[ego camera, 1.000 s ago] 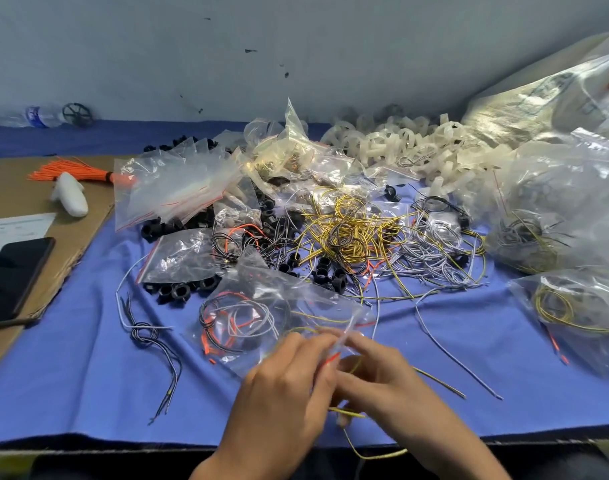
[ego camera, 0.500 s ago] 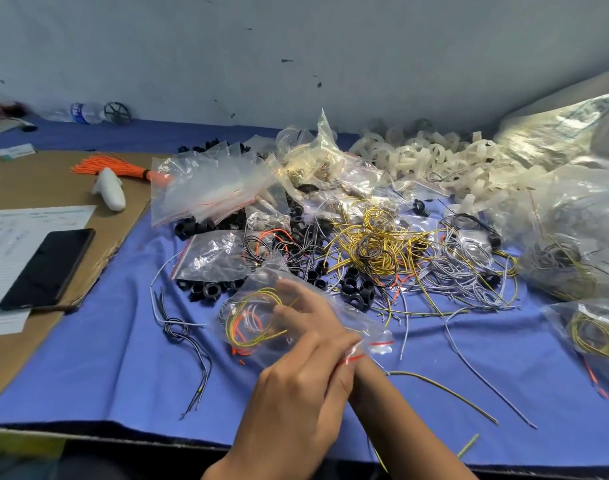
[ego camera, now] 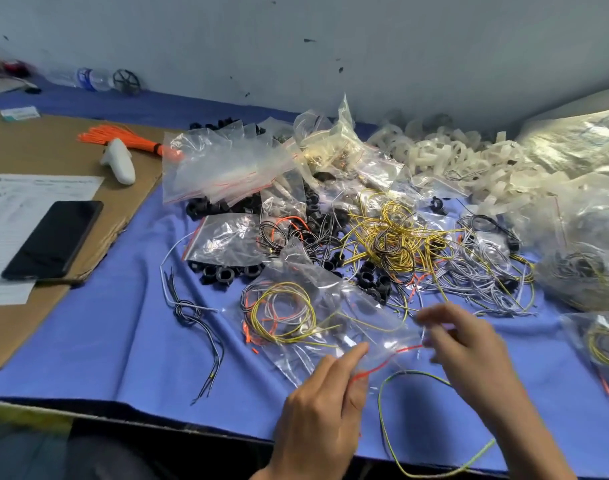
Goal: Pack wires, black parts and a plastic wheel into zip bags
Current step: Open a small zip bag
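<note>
A clear zip bag (ego camera: 330, 317) with a red strip lies on the blue cloth, holding coiled yellow, white, black and orange wires (ego camera: 282, 317). My left hand (ego camera: 323, 410) pinches the bag's mouth at the red strip. At the right end of the mouth hovers my right hand (ego camera: 469, 348), blurred, its fingers stretched out and holding nothing. A loose yellow-green wire (ego camera: 386, 427) loops below the bag and runs under my right forearm. Behind the bag lie black ring parts (ego camera: 223, 273), a tangled wire pile (ego camera: 396, 237) and white plastic wheels (ego camera: 445, 157).
Empty zip bags (ego camera: 223, 168) are heaped at the back. Filled bags (ego camera: 587, 265) crowd the right side. A knotted black-and-white wire (ego camera: 188, 313) lies left of the bag. On the cardboard (ego camera: 53, 143) at the left are a phone (ego camera: 53, 239), a white controller (ego camera: 119, 164) and orange ties (ego camera: 119, 136).
My right hand has come out of the bag and moved right. The yellow wire coil now lies inside the bag. My left hand still pinches the mouth, and the view has shifted left.
</note>
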Tool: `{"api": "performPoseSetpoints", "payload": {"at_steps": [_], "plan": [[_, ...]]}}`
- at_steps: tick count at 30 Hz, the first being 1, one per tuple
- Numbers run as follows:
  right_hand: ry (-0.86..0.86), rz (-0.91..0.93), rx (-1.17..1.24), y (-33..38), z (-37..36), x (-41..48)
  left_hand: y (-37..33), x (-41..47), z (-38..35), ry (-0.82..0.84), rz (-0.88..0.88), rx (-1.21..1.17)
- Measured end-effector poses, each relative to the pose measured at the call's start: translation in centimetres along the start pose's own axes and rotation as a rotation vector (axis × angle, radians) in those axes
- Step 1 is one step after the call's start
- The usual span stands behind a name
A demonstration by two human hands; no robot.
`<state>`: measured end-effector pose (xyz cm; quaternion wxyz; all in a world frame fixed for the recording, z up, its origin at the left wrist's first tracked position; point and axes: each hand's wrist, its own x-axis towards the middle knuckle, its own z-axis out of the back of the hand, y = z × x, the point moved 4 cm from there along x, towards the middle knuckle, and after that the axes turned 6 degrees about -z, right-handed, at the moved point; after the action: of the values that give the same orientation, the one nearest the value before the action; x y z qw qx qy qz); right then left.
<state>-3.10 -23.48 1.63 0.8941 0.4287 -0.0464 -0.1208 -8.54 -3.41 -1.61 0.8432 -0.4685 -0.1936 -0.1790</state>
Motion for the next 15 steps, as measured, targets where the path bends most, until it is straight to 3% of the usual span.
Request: {"api": "performPoseSetpoints", "payload": {"at_steps": [3,6,8,12,15], "plan": [[0.105,0.195,-0.220,1.7,-3.3,4.2,0.7,-0.6,-0.3,0.017,0.018,0.003],[0.258,0.112,-0.424,1.8,-6.2,7.4,1.4,-1.0,-0.6,0.018,0.045,0.007],[0.241,0.128,-0.511,1.5,-6.6,7.7,1.5,-1.1,-0.7,0.020,0.062,-0.008],[0.093,0.193,-0.226,0.5,-4.5,5.9,1.7,-1.2,-0.5,0.017,0.107,-0.054],[0.044,0.103,0.095,-0.9,-2.6,4.6,1.9,-1.1,-0.5,0.007,0.126,-0.069]]}}
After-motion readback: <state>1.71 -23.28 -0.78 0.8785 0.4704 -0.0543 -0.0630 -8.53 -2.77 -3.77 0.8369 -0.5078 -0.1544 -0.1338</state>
